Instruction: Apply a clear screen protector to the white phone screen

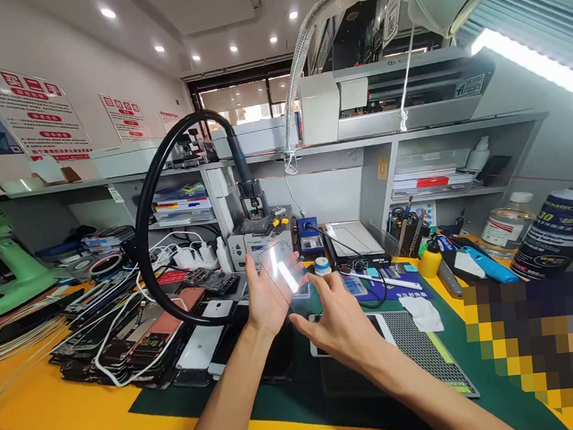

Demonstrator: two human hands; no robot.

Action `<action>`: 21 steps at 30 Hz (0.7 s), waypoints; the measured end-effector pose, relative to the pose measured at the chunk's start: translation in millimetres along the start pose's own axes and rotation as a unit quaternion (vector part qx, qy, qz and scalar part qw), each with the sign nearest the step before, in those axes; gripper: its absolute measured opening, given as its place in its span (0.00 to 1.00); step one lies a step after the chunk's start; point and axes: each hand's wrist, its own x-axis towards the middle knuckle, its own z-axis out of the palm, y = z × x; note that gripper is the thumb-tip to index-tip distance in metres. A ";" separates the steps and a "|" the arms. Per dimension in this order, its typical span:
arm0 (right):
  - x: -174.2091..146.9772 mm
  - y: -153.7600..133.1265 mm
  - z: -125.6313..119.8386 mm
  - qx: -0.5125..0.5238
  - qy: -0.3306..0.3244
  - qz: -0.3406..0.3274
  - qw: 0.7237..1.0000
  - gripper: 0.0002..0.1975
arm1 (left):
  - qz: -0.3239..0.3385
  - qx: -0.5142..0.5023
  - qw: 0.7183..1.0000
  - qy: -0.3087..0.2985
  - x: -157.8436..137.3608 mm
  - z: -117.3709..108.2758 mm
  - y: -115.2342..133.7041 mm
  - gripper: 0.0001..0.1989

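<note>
My left hand (267, 304) is raised over the bench with its palm up, holding a clear phone screen glass (282, 269). The glass has a thin dark edge and reflects bright lamp light. Close by on the right is my right hand (338, 311), thumb and fingers apart and curved toward the lower edge of the glass. Whether a fingertip touches the glass, I cannot tell. Under my right hand a white-framed phone (384, 327) lies partly hidden on a dark perforated pad (419, 350).
Stacked phone parts (142, 341) and a white phone (205, 342) lie left. A black flexible hose (142, 234) arches beside my left hand. Behind stand a flat heating plate (354, 242) and a small round tub (322, 265). Bottles (558, 228) and a white cloth (423, 313) are right.
</note>
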 end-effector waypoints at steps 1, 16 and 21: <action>-0.3 -0.3 0.1 0.004 -0.002 0.001 1.000 0.30 | 0.000 0.001 1.000 0.001 -0.2 0.8 -0.4 0.33; -1.7 -0.4 0.3 0.018 -0.001 -0.002 1.000 0.33 | 0.000 0.027 1.000 -0.008 0.8 -2.5 -6.1 0.32; -1.4 0.7 1.0 0.016 -0.002 -0.001 1.000 0.32 | 0.003 0.034 0.999 -0.003 1.4 -3.5 -7.2 0.32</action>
